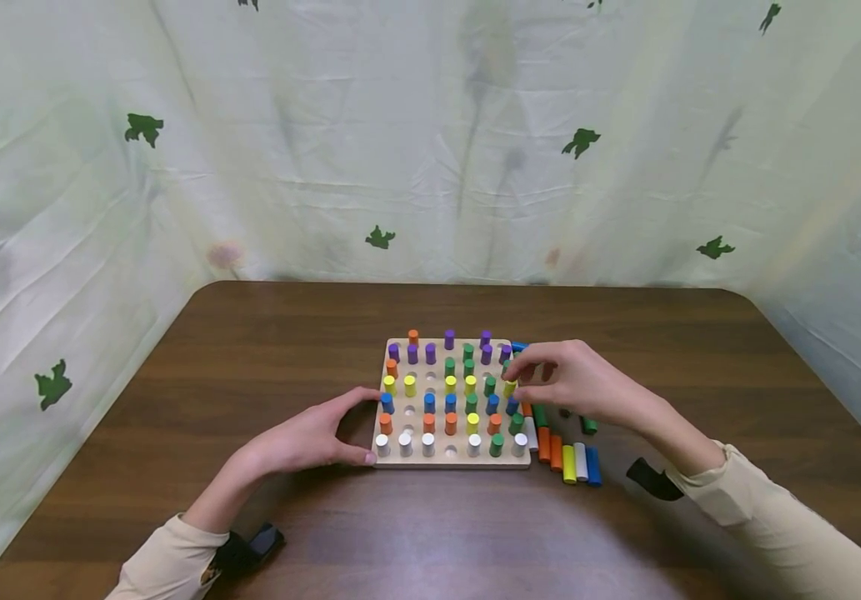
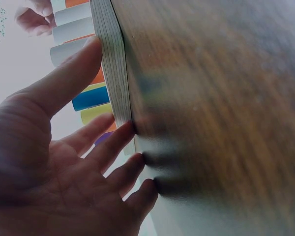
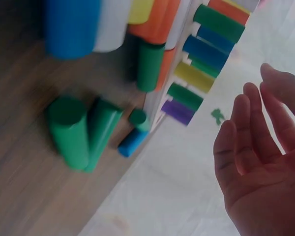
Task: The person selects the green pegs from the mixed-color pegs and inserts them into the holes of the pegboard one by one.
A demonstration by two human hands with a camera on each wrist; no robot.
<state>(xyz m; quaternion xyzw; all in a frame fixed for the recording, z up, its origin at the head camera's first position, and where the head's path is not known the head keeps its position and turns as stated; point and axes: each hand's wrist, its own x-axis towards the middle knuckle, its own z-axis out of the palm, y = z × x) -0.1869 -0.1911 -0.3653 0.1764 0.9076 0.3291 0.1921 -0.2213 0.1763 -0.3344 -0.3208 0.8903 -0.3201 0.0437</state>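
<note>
A pale wooden pegboard [image 1: 454,464] holds upright pegs in rows of white, orange, yellow, blue, green and purple, with a few bare holes among them. My left hand [image 1: 302,437] rests at the board's left side, thumb at the near corner. In the left wrist view its fingers [image 2: 110,147] are spread along the board's side edge. Over the right edge hovers my right hand [image 1: 588,379], its fingertips close to a yellow peg [image 1: 509,388]. The right wrist view shows that hand [image 3: 265,172] with loosely bent fingers and nothing between them.
Right of the board lie loose pegs, among them a yellow peg [image 1: 568,464], a blue peg [image 1: 593,467] and an orange peg [image 1: 556,452]. A green peg [image 3: 69,132] stands beside another lying green one. A pale curtain [image 1: 430,167] hangs behind the brown table [image 1: 287,325].
</note>
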